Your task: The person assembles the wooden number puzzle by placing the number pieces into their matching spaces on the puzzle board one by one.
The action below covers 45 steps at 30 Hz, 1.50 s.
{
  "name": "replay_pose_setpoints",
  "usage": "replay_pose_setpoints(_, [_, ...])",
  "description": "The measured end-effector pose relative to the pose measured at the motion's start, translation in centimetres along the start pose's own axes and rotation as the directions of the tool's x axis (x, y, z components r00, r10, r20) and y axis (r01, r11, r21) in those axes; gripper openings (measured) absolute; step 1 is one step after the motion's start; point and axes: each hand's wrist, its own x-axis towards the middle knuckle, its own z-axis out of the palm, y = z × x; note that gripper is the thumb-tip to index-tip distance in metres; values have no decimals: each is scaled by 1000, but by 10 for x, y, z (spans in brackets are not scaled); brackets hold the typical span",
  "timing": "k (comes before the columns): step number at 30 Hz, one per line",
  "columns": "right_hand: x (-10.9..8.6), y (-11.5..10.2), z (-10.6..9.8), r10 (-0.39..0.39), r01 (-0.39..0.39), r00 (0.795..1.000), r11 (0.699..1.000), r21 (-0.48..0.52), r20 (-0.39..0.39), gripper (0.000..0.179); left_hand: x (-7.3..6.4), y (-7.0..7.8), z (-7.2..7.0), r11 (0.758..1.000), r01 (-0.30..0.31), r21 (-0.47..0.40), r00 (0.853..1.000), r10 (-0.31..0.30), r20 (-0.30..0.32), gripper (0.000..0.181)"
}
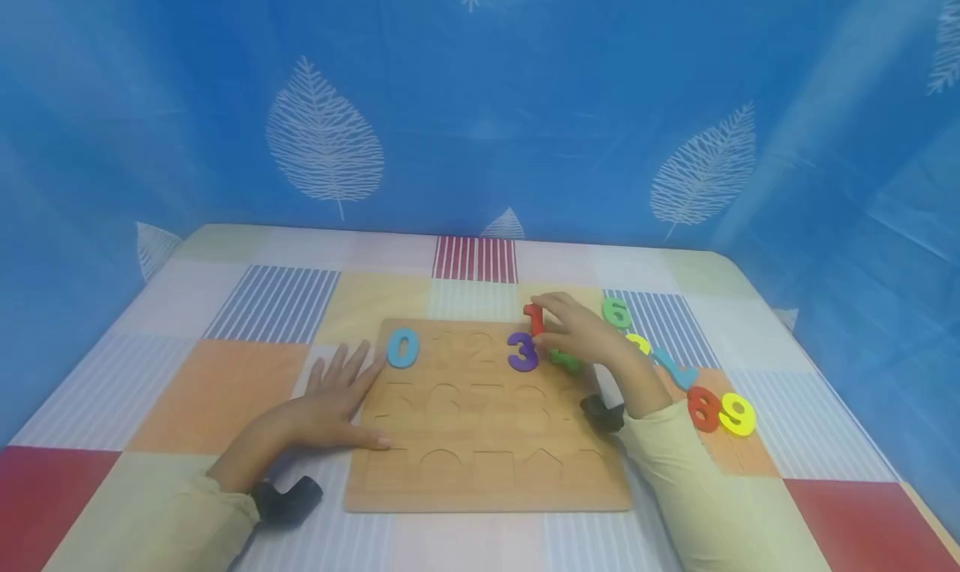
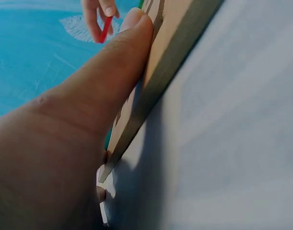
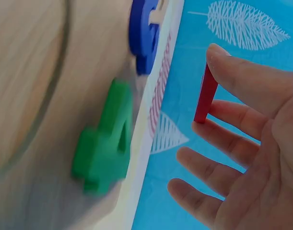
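My right hand [image 1: 581,330] pinches a red number 1 [image 3: 206,93] between thumb and fingertips, held up off the wooden number board [image 1: 465,480] near its top right. Close below that hand lie a purple number 3 [image 1: 522,352] and a green number 4 [image 3: 105,139], partly covered by the hand in the head view. With fingers spread, my left hand [image 1: 330,401] rests at the board's left edge, its thumb lying on the wood. A blue number 0 [image 1: 402,348] sits at the board's top left, near the left fingertips.
Right of the board, loose on the patchwork tablecloth [image 1: 255,372], lie a green 6 [image 1: 617,313], a blue 7 [image 1: 675,368], a red 8 [image 1: 703,409], a yellow 9 [image 1: 737,414] and a partly hidden yellow number [image 1: 638,343]. A blue leaf-patterned curtain [image 1: 480,122] hangs behind.
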Motion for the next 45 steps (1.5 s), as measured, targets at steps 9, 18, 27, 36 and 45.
replay_pose_setpoints(9, [15,-17,7,-58,58,998,998,4,11,59,4,-2,2,1000,2,12,1000,-2,-3,113])
replay_pose_setpoints(18, [30,-40,17,-115,116,992,993,-30,43,60,5,-3,3,1000,-3,8,1000,4,-4,113])
replay_pose_setpoints(27, [42,-62,23,-178,180,983,982,-51,47,62,4,-2,0,1000,11,6,1000,-11,1,113])
replay_pose_setpoints(36, [47,-69,31,-189,191,980,982,-15,61,62,5,-2,2,1000,-20,5,1000,20,-20,113])
replay_pose_setpoints(45, [50,-76,44,-195,196,976,981,-4,94,60,3,-3,1,1000,6,18,1000,-6,-10,114])
